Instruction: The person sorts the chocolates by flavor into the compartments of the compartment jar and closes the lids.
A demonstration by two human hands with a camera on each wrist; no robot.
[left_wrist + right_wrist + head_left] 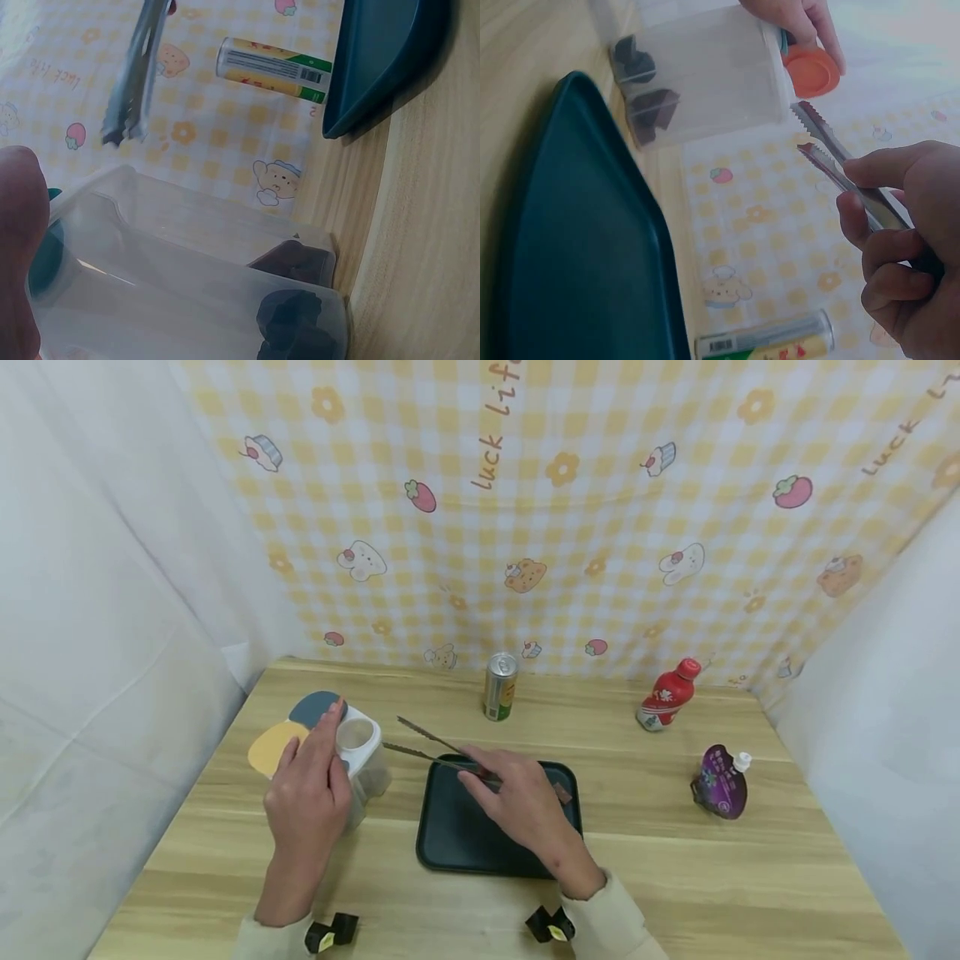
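Note:
A clear multi-compartment box (172, 262) stands at the left, with a white top (367, 727), an open round hole, and raised yellow (279, 747) and blue-grey (318, 707) flap lids. My left hand (309, 789) lies over that top, its fingers straight. They touch an orange flap lid (812, 73), seen from the right wrist. Dark chunks (654, 112) sit at the bottom of the compartments. Metal tongs (435, 752) are gripped in my right hand (525, 797), tips spread apart and pointing at the box's top, with nothing between them.
Under my right hand lies a dark tray (480, 839) with a small brown piece (562, 793) on it. A drink can (500, 689) stands behind the tray. To the right are a red bottle (667, 695) and a purple spouted pouch (722, 783). A checkered cloth (562, 527) hangs behind.

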